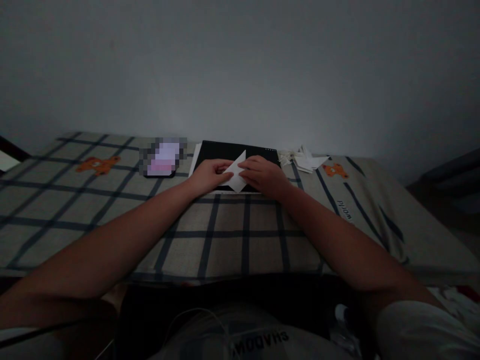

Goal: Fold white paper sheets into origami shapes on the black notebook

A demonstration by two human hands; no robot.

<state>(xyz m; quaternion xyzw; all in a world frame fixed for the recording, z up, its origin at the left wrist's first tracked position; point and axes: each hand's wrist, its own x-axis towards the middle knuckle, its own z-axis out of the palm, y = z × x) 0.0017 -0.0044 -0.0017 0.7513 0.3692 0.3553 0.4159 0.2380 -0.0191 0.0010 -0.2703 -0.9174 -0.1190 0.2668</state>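
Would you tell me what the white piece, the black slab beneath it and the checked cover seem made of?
White piece: thin matte paper, by its sharp folded points. Black slab: smooth, rigid, perhaps plastic or glass; too dim to tell. Checked cover: soft matte cloth, draped over the edge.

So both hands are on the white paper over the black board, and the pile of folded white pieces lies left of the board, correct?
Not quite. The head view shows the pile of folded white pieces right of the black board, not left. The rest holds: left hand and right hand are on the white paper over the board.
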